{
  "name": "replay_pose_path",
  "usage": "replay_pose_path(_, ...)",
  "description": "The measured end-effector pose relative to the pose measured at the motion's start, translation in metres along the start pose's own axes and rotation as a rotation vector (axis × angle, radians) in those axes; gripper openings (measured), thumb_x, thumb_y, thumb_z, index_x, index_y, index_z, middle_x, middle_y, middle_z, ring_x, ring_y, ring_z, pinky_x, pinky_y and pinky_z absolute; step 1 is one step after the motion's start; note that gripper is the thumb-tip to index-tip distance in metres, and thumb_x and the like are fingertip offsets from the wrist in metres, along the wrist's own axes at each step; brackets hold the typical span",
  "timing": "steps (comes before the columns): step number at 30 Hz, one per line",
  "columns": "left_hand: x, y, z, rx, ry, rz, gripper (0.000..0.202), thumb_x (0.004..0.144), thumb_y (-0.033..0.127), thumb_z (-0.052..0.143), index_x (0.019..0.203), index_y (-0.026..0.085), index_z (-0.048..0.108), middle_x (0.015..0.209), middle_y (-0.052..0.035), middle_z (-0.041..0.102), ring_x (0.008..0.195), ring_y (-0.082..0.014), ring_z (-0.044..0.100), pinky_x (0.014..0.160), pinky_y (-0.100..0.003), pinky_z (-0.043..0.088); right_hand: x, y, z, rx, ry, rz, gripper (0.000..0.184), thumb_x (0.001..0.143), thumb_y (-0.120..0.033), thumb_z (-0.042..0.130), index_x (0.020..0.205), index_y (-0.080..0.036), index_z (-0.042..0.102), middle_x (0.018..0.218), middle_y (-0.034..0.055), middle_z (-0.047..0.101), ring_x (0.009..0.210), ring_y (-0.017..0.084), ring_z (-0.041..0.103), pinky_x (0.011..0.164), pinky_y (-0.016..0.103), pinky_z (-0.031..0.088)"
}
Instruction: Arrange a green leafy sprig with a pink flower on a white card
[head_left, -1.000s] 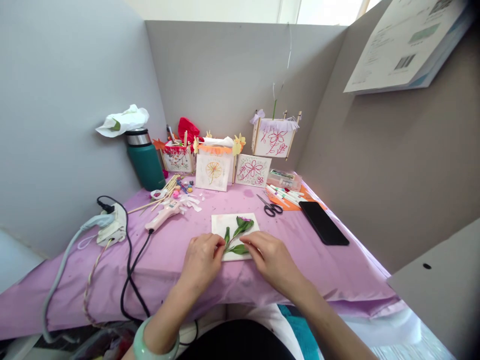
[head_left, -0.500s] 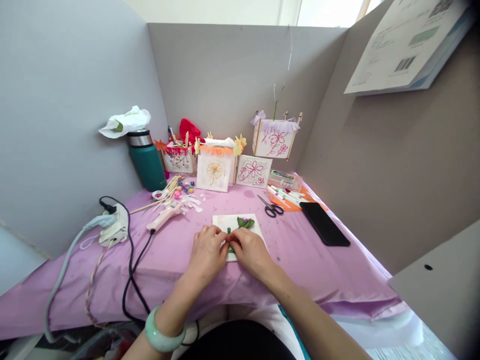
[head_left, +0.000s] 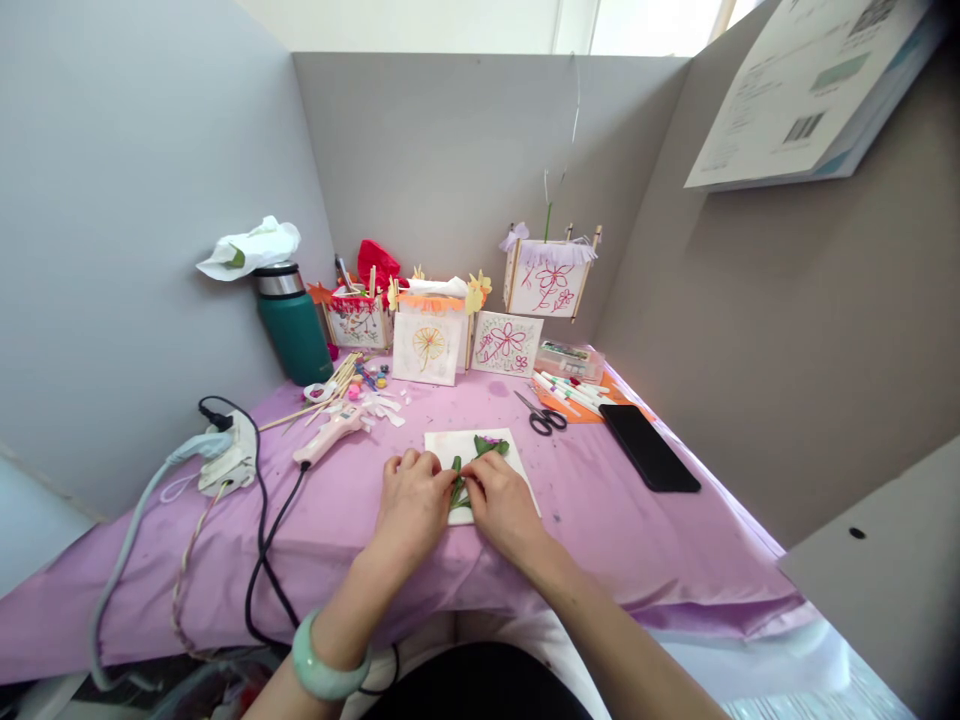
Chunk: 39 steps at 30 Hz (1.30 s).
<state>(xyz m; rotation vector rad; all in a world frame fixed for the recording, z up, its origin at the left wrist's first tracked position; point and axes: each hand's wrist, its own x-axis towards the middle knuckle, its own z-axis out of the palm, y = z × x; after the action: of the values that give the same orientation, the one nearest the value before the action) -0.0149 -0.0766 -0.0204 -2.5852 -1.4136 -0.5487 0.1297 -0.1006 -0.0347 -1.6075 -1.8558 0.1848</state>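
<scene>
A white square panel (head_left: 443, 439) lies flat on the pink-purple cloth in front of me. On its upper right is a leafy green sprig (head_left: 491, 446) with a bit of purple. My left hand (head_left: 415, 503) and my right hand (head_left: 503, 503) meet over the panel, with fingertips pinched close together. Between them a green leaf or stem piece (head_left: 456, 466) shows, with more green lower down on the panel. Both hands pinch at this green piece; their fingers partly hide it. A pale green bangle (head_left: 324, 662) circles my left wrist.
Black-handled scissors (head_left: 547, 420), white markers (head_left: 574, 392) and a black phone (head_left: 649, 448) lie to the right. At left are a pink glue gun (head_left: 330, 436), its cable, a power strip (head_left: 232, 455) and a teal bottle (head_left: 294, 330). Decorated boxes (head_left: 428, 345) stand behind.
My left hand's fingers have shifted slightly left, away from the right hand's, so more of the green piece between them shows. The sprig on the panel has stayed in place.
</scene>
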Motion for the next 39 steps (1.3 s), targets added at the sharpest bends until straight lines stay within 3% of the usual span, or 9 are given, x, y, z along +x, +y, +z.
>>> replay_pose_path(4, 0.007, 0.003, -0.001, 0.050, -0.028, -0.046, 0.022, 0.091, 0.024, 0.047, 0.089, 0.022, 0.069, 0.092, -0.0077, 0.063, 0.094, -0.0262, 0.052, 0.079, -0.041, 0.035, 0.001, -0.001, 0.001, -0.012, 0.024, 0.020, 0.019, 0.090, -0.011, 0.049, 0.094, -0.015, 0.067, 0.094, 0.0073, 0.062, 0.086, 0.018, 0.060, 0.079, 0.027, 0.045)
replay_pose_path(8, 0.020, 0.006, 0.001, 0.038, -0.041, -0.180, 0.020, 0.087, 0.028, 0.053, 0.093, 0.015, 0.067, 0.098, -0.0121, 0.062, 0.099, -0.0298, 0.051, 0.081, -0.043, 0.037, 0.002, -0.002, 0.000, -0.024, 0.026, 0.022, 0.018, 0.089, -0.011, 0.050, 0.091, -0.015, 0.067, 0.092, 0.0070, 0.061, 0.084, 0.018, 0.060, 0.077, 0.027, 0.045)
replay_pose_path(18, 0.025, -0.011, 0.010, -0.058, -0.029, -0.256, 0.015, 0.085, 0.025, 0.053, 0.080, 0.019, 0.065, 0.096, -0.0081, 0.063, 0.099, -0.0271, 0.053, 0.080, -0.040, 0.039, 0.002, -0.004, -0.002, -0.040, 0.011, 0.030, 0.018, 0.091, -0.016, 0.050, 0.091, -0.017, 0.068, 0.092, 0.0061, 0.062, 0.084, 0.017, 0.061, 0.076, 0.025, 0.045)
replay_pose_path(23, 0.022, -0.018, 0.011, -0.087, 0.010, -0.247, 0.010, 0.084, 0.027, 0.058, 0.086, 0.020, 0.065, 0.096, -0.0066, 0.062, 0.098, -0.0262, 0.053, 0.081, -0.040, 0.039, 0.001, -0.005, -0.002, -0.055, 0.005, 0.032, 0.017, 0.092, -0.017, 0.051, 0.091, -0.017, 0.068, 0.093, 0.0056, 0.063, 0.083, 0.016, 0.062, 0.075, 0.025, 0.045)
replay_pose_path(28, 0.010, -0.017, 0.008, -0.127, 0.118, -0.069, 0.010, 0.084, 0.019, 0.059, 0.080, 0.019, 0.068, 0.095, -0.0066, 0.065, 0.095, -0.0245, 0.052, 0.082, -0.040, 0.038, 0.000, -0.005, -0.001, -0.068, 0.000, 0.030, 0.017, 0.092, -0.017, 0.050, 0.092, -0.018, 0.068, 0.093, 0.0053, 0.063, 0.084, 0.017, 0.062, 0.075, 0.025, 0.044)
replay_pose_path(33, 0.003, -0.013, 0.004, -0.168, 0.080, 0.155, 0.020, 0.087, 0.014, 0.054, 0.081, 0.020, 0.071, 0.089, -0.0032, 0.070, 0.090, -0.0211, 0.054, 0.084, -0.039, 0.037, 0.001, -0.004, 0.000, -0.071, -0.006, 0.028, 0.018, 0.092, -0.017, 0.050, 0.091, -0.018, 0.068, 0.093, 0.0051, 0.063, 0.084, 0.016, 0.061, 0.074, 0.025, 0.044)
replay_pose_path(39, 0.001, -0.011, -0.002, -0.063, 0.044, 0.153, 0.020, 0.089, 0.018, 0.052, 0.088, 0.024, 0.072, 0.091, -0.0031, 0.070, 0.090, -0.0222, 0.055, 0.085, -0.042, 0.034, 0.000, -0.004, 0.000, -0.066, -0.007, 0.028, 0.019, 0.092, -0.017, 0.049, 0.095, -0.017, 0.068, 0.094, 0.0051, 0.062, 0.084, 0.016, 0.061, 0.075, 0.024, 0.044)
